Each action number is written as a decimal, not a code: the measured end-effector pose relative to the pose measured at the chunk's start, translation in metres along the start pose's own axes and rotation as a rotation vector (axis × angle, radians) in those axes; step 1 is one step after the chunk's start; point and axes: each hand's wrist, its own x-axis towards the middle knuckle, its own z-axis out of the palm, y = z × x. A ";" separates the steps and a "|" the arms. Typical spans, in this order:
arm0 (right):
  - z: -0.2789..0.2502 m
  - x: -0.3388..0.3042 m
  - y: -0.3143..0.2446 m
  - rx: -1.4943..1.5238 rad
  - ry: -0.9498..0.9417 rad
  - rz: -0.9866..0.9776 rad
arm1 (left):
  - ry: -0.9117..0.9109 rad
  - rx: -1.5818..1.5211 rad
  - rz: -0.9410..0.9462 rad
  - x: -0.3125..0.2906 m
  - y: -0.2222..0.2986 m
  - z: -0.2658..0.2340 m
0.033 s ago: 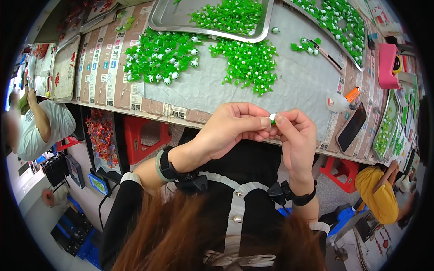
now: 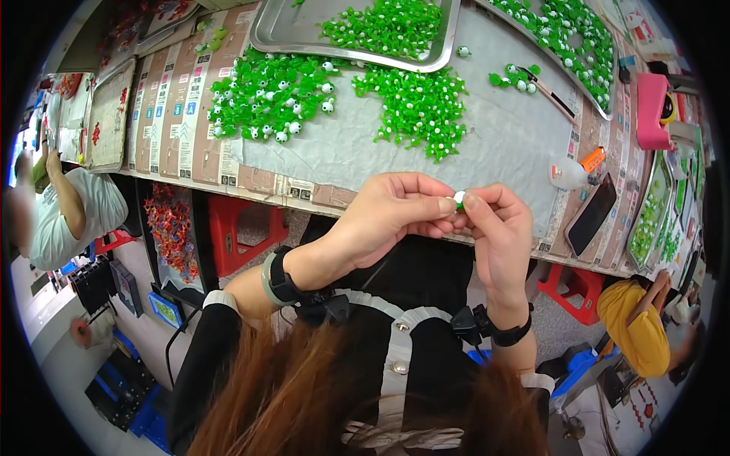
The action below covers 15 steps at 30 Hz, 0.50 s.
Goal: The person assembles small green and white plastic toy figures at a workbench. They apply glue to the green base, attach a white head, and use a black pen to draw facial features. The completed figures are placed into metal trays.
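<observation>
Grey worktable (image 2: pixel 502 144), left hand (image 2: pixel 391 213), right hand (image 2: pixel 498 228) pinching white-green piece (image 2: pixel 459 199)

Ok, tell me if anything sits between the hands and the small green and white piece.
Nothing visible does. The left hand and right hand pinch the small green and white piece directly between their fingertips, in front of the table edge.

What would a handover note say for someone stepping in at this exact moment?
Left hand and right hand: both pinch one small white-and-green plastic piece between the fingertips, held above the table edge.
Stock: loose piles of green plastic figures with white eyes on the grey cloth, more in the metal tray.
Done: cannot tell how many are finished.
Left: the held piece is in work; the piles look untouched.
</observation>
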 end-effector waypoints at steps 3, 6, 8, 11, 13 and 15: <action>-0.005 0.002 0.000 0.094 -0.042 0.031 | 0.018 0.086 0.103 -0.003 -0.002 0.006; -0.008 0.004 -0.001 0.198 -0.079 0.058 | 0.015 0.160 0.170 -0.006 0.003 0.012; -0.007 0.004 -0.002 0.192 -0.081 0.041 | 0.007 0.200 0.200 -0.008 0.004 0.012; 0.004 -0.001 -0.002 0.092 -0.019 -0.067 | 0.068 0.236 0.266 -0.007 -0.002 0.011; 0.004 -0.001 -0.001 0.061 -0.027 -0.093 | 0.075 0.280 0.313 -0.008 -0.003 0.014; 0.002 -0.001 -0.001 0.096 -0.050 -0.068 | 0.071 0.279 0.326 -0.009 -0.001 0.017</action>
